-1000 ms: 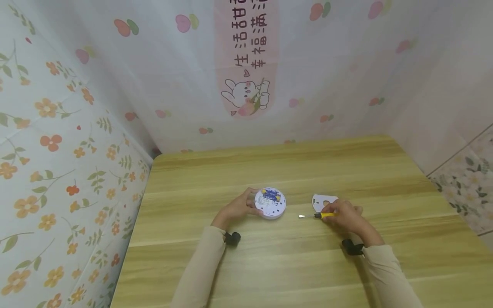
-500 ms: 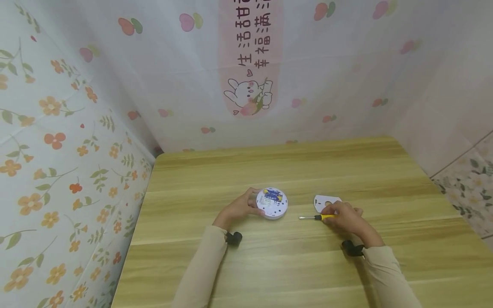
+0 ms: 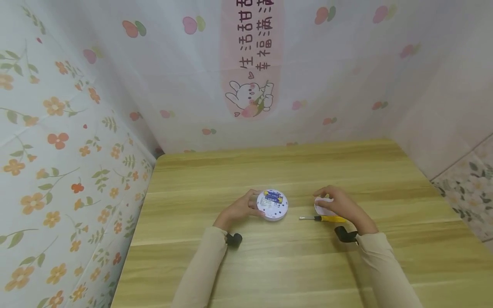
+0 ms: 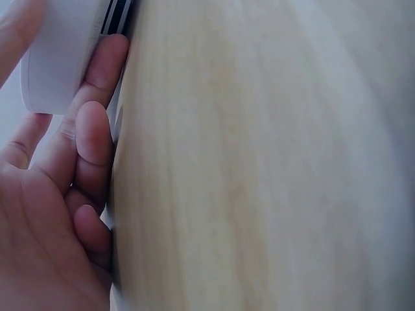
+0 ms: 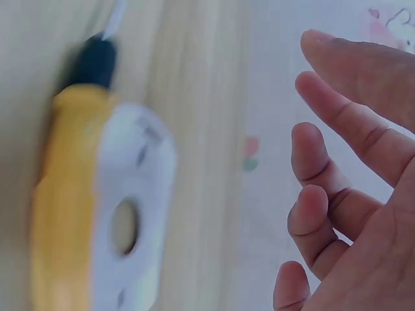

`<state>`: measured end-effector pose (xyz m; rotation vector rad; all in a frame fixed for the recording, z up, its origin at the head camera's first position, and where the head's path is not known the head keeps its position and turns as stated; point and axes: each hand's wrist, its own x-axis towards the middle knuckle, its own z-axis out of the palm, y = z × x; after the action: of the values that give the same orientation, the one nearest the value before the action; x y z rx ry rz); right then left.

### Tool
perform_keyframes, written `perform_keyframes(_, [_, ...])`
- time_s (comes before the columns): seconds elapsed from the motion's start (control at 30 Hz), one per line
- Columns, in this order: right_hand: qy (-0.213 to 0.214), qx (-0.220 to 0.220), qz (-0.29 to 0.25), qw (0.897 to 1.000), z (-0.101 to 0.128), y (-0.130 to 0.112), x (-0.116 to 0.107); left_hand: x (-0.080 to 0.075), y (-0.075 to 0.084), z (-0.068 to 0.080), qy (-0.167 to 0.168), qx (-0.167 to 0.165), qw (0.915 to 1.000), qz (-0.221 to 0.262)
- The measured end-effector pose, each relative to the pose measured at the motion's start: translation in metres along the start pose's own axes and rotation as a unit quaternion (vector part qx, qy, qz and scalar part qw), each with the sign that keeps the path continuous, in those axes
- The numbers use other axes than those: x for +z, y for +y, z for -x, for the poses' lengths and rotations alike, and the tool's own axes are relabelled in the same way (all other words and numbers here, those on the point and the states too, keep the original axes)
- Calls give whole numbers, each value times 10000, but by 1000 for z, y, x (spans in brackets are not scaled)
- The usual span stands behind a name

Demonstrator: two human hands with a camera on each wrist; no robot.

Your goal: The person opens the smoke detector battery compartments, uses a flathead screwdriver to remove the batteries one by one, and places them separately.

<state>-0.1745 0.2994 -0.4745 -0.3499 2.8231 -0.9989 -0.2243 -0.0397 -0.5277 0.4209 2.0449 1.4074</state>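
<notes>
My left hand grips the left side of a round white device that looks like a smoke alarm. Its upturned face shows small holes, a label and a blue-and-yellow patch. In the left wrist view, the device's smooth white side lies between thumb and fingers. My right hand hovers over a white mounting plate, partly covering it. Nothing is between its loosely bent, spread fingers in the right wrist view. A yellow-handled screwdriver lies on the table in front of the plate, its metal tip pointing left.
The wood-grain table carries all these things. A printed curtain hangs behind its far edge, and flowered cloth runs along the left side. Black cameras sit at both wrists, the left wrist camera close to the tabletop.
My right hand has let go of the screwdriver, leaving it on the table, and has moved up over the white plate. The left hand keeps its hold on the round device.
</notes>
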Motion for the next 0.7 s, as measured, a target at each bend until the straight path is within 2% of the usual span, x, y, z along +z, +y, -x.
perform_keyframes(0.23, [-99, -60, -109, 9999, -24, -22, 9, 0, -3, -1, -1, 13, 10000, -39])
perform_keyframes(0.5, [-190, -150, -397, 9989, -46, -41, 32, 0, -2, 1, 10, 68, 10000, -59])
perform_keyframes(0.7, [-154, -387, -452, 9981, -64, -49, 50, -1, -3, -1, -33, 130, 9998, -144])
